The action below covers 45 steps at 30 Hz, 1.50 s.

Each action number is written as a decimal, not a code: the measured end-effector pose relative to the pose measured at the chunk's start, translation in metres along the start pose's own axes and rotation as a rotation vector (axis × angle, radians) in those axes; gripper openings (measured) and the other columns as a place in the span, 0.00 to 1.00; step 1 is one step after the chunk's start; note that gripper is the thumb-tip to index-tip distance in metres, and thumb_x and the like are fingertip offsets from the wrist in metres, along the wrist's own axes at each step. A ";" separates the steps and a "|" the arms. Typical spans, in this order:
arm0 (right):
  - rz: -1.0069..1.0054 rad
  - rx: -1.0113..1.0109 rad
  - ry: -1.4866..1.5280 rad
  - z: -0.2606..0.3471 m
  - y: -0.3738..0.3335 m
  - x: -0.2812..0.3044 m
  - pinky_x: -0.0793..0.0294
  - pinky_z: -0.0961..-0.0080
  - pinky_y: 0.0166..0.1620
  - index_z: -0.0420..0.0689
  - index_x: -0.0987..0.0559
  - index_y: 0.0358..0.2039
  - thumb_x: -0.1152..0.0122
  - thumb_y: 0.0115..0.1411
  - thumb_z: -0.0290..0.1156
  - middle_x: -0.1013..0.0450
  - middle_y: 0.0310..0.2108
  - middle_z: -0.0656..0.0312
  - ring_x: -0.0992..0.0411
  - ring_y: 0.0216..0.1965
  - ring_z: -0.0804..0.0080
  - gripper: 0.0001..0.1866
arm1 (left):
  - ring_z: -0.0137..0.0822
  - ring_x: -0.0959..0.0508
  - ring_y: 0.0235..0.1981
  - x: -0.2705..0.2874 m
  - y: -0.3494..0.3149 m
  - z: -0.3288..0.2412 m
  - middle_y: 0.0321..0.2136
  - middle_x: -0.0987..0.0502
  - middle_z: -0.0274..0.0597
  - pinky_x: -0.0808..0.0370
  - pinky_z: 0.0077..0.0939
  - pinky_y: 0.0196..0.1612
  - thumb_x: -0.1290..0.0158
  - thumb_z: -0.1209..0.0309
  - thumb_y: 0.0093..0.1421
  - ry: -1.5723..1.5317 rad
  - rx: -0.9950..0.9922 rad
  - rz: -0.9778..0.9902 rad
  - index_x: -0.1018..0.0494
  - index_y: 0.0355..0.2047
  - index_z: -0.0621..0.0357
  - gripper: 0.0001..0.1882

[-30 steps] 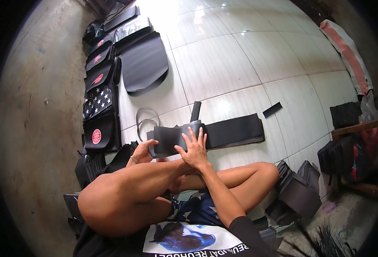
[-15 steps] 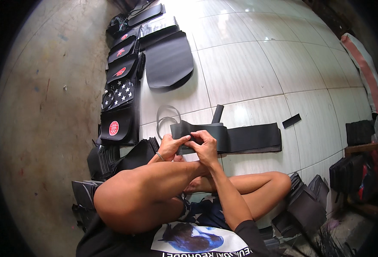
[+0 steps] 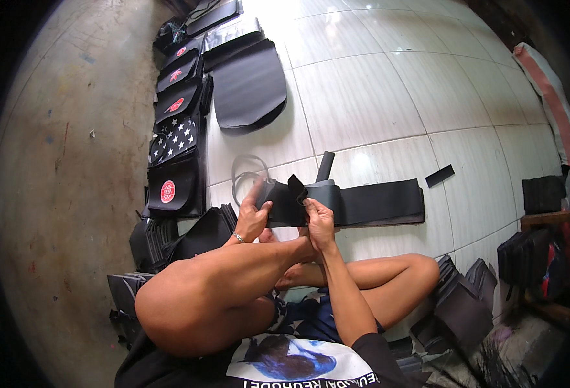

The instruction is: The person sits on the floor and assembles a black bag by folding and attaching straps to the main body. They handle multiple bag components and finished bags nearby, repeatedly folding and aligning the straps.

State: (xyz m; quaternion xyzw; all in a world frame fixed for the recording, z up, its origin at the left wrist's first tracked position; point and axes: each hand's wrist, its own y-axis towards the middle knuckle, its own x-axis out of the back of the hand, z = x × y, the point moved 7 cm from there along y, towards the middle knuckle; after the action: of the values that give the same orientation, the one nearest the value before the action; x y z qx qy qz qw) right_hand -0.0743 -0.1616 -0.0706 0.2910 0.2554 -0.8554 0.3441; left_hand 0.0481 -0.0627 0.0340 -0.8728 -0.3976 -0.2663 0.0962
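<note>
Low in front of my legs, a black flexible sheet piece [image 3: 281, 205] is between my hands. My left hand [image 3: 252, 218] grips its left end, thumb on the near face and fingers around the edge. My right hand [image 3: 320, 220] pinches a narrow black flap [image 3: 296, 189], which stands up and curls over the sheet. Just right of that, a grey-green band [image 3: 328, 203] wraps across a long black strip stack [image 3: 382, 203] lying on the tiles. A thin grey strap [image 3: 235, 176] loops up behind my left hand. Behind the band a short black strip [image 3: 325, 166] sticks out.
Black flap-shaped panels [image 3: 249, 84] lie farther off on the tiled floor [image 3: 362, 90]. Left of them runs a row of black pieces, some with red emblems, one star-patterned [image 3: 175, 137]. A small black scrap [image 3: 440, 175] lies right. Stacked black pieces [image 3: 462, 310] sit beside my right knee.
My hands have moved apart: the right went slightly right and down, the left stayed at the sheet's left end. A black flap now stands up between them.
</note>
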 end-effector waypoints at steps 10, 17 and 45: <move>-0.041 0.133 -0.371 0.021 -0.012 -0.026 0.27 0.83 0.36 0.38 0.17 0.36 0.36 0.61 0.30 0.21 0.29 0.66 0.28 0.31 0.84 0.08 | 0.17 0.41 0.18 -0.013 -0.002 0.004 0.13 0.36 0.22 0.45 0.21 0.19 0.41 0.61 0.61 0.092 0.230 0.312 0.20 0.27 0.62 0.15; -0.451 0.265 -0.325 0.075 -0.010 0.070 0.30 0.85 0.36 0.42 0.19 0.33 0.36 0.61 0.26 0.26 0.29 0.69 0.32 0.30 0.84 0.02 | 0.16 0.37 0.21 0.014 -0.012 0.022 0.18 0.31 0.23 0.40 0.18 0.24 0.43 0.66 0.63 -0.298 0.507 0.193 0.27 0.20 0.57 0.15; -1.516 0.514 -0.870 0.218 -0.090 0.275 0.25 0.66 0.46 0.34 0.24 0.43 0.47 0.64 0.30 0.23 0.40 0.50 0.25 0.40 0.59 0.13 | 0.23 0.23 0.27 -0.004 -0.006 0.022 0.31 0.19 0.38 0.26 0.18 0.31 0.42 0.68 0.62 -0.375 0.524 0.261 0.22 0.38 0.68 0.13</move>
State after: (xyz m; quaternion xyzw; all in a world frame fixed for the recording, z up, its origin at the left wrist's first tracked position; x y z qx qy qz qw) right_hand -0.3745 -0.3648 -0.0816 -0.2357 0.0274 -0.9173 -0.3199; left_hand 0.0502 -0.0528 0.0136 -0.8957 -0.3482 0.0245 0.2754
